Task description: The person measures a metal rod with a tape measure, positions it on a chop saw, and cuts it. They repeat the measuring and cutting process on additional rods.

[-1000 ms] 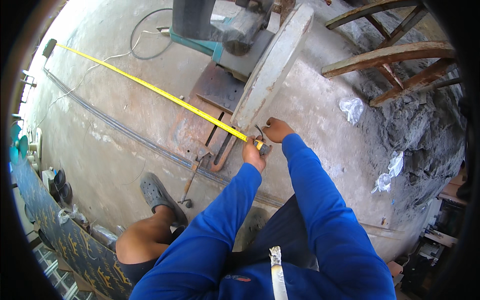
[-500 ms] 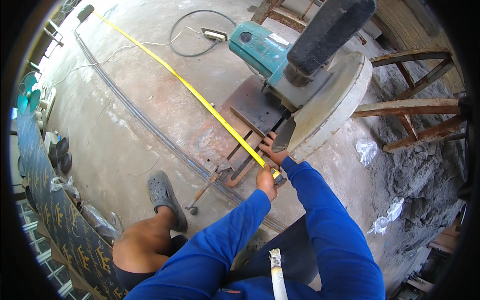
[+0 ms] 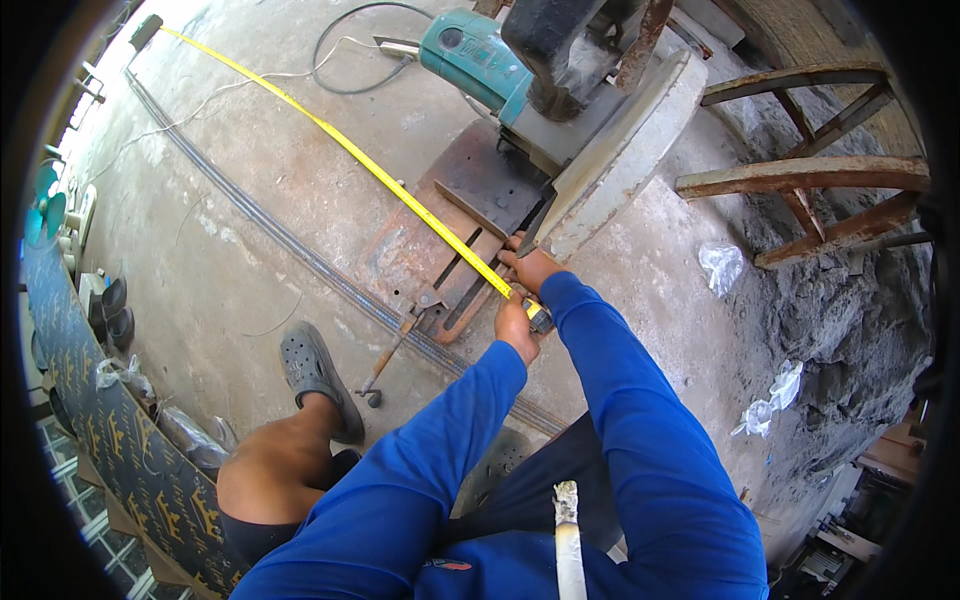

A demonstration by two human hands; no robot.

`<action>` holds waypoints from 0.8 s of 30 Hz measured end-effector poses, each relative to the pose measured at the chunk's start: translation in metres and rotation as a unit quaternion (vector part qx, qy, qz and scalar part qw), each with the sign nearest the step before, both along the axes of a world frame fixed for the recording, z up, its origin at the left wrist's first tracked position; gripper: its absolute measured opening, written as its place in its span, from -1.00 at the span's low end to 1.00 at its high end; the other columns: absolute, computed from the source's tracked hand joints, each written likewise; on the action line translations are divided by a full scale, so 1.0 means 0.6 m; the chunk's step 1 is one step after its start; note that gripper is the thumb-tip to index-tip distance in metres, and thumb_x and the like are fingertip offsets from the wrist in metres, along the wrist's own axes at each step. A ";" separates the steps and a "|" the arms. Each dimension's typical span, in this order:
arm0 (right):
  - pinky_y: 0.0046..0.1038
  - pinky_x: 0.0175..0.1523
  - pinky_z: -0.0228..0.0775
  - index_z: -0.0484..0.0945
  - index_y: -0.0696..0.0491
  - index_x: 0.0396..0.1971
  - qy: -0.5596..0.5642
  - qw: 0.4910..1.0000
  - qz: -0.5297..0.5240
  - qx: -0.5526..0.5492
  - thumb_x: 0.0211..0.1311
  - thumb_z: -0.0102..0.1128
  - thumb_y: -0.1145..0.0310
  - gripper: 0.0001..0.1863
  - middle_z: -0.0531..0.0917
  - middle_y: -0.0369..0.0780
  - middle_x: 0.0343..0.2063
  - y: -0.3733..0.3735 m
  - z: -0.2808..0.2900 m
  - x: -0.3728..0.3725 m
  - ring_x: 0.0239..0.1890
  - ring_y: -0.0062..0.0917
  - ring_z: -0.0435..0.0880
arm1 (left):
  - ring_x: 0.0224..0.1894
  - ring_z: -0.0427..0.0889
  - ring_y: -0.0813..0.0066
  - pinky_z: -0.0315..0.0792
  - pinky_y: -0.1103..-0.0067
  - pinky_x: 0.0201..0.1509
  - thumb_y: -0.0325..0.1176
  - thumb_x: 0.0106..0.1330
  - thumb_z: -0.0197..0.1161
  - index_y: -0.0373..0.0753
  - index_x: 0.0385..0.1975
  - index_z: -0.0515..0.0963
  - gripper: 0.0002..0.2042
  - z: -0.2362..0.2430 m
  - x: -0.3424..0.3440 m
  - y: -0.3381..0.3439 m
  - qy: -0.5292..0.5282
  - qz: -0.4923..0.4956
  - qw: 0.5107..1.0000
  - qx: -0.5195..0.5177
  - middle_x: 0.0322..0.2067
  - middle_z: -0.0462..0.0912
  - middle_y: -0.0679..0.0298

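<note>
The left hand (image 3: 516,322) covers part of the tape measure case (image 3: 539,319). From here, graduations on the yellow tape (image 3: 422,211) are too fine to read; its attachment at the far block (image 3: 146,33) cannot be determined. The view's upper edge truncates the chop saw (image 3: 475,60). The left sleeve (image 3: 410,450) partly conceals the right shoe (image 3: 505,457).

Concrete floor (image 3: 270,172): steel rods (image 3: 300,261), teal cut-off saw (image 3: 555,130), black cable (image 3: 350,92), crumpled plastic (image 3: 721,267).

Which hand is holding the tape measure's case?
The left hand: it grips the yellow-and-black tape measure case at the near end of the yellow tape. The right hand is farther forward, by the slotted metal base, off that case.
</note>
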State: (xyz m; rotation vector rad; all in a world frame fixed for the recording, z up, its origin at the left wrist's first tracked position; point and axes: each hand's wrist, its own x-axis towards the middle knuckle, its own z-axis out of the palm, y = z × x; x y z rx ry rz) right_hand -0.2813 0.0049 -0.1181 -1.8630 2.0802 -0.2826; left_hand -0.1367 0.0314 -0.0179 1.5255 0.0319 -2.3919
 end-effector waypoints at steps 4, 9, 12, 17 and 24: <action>-0.28 0.31 0.36 0.67 0.10 -0.01 0.007 1.000 -0.004 0.023 0.04 0.34 0.51 -0.58 0.58 -0.08 0.05 0.002 0.011 0.001 0.23 -0.17 0.45 | -0.23 0.63 0.34 0.50 0.06 -0.03 -0.03 0.59 -0.09 0.07 -0.19 0.47 -0.77 0.002 -0.004 0.002 -0.002 0.005 1.000 -0.004 -0.30 0.61 0.39; -0.30 0.32 0.36 0.66 0.10 -0.02 -0.065 0.997 -0.050 0.008 0.07 0.32 0.47 -0.60 0.56 -0.10 0.08 0.012 -0.030 -0.002 0.27 -0.19 0.42 | -0.24 0.62 0.38 0.49 0.07 -0.03 -0.02 0.56 -0.05 0.11 -0.22 0.48 -0.79 -0.007 -0.008 0.006 -0.002 0.027 1.000 -0.007 -0.33 0.60 0.44; -0.30 0.33 0.34 0.66 0.09 -0.01 -0.115 0.990 -0.080 -0.005 0.15 0.28 0.42 -0.64 0.54 -0.11 0.12 0.013 -0.035 0.000 0.29 -0.21 0.40 | -0.25 0.62 0.40 0.48 0.06 -0.03 -0.01 0.56 -0.04 0.12 -0.23 0.48 -0.79 -0.014 -0.008 0.005 0.012 0.011 1.000 -0.014 -0.34 0.59 0.46; -0.26 0.36 0.32 0.66 0.02 0.01 -0.010 0.989 -0.047 0.139 0.27 0.22 0.23 -0.65 0.49 -0.13 0.23 0.002 0.051 -0.007 0.34 -0.28 0.38 | -0.21 0.63 0.38 0.50 0.07 -0.03 -0.05 0.57 -0.05 0.11 -0.20 0.47 -0.81 -0.020 -0.010 0.004 0.024 0.007 1.000 -0.015 -0.33 0.59 0.45; -0.03 0.55 -0.03 0.52 -0.09 0.20 0.137 0.984 0.017 0.112 0.00 0.43 -0.16 -0.23 0.45 -0.17 0.30 0.007 0.194 -0.065 0.46 -0.25 0.27 | -0.12 0.61 0.34 0.53 -0.01 0.02 -0.10 0.58 -0.11 0.03 -0.04 0.37 -0.83 -0.030 -0.023 -0.012 0.071 -0.005 0.997 0.016 -0.22 0.58 0.35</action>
